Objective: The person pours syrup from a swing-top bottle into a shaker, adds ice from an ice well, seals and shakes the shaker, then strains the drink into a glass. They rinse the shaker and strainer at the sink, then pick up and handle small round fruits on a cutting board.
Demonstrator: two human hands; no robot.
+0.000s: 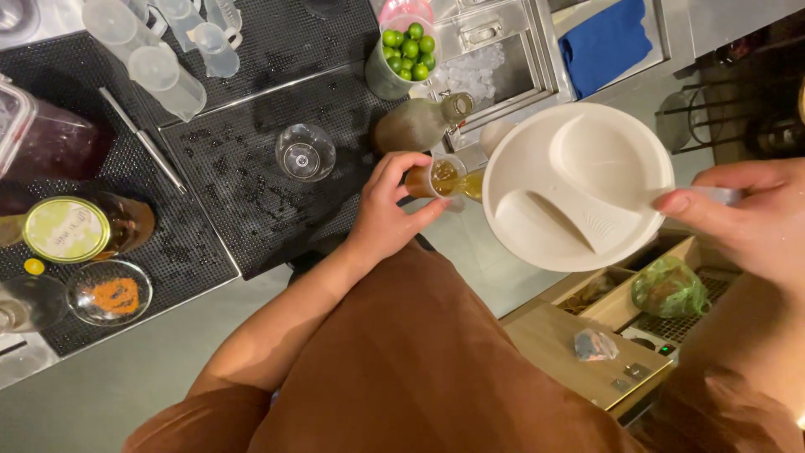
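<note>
I see a steel counter [126, 369] covered by black rubber bar mats [226, 176]. On the mats: clear measuring cups [163, 75] at upper left, a stemless glass [305, 152] at centre, a bar spoon [142, 138], a gold-lidded jar [67, 228] and a dish of orange powder [110, 292] at lower left.

Left hand [387, 210] holds a small cup [442, 178] just left of the divided plate [537, 159], which the right hand [742, 220] grips. Wine glass [305, 152] on the mat [226, 168], left; lime container [402, 52] far; bottle [419, 123], apparently lying, behind the cup.
</note>
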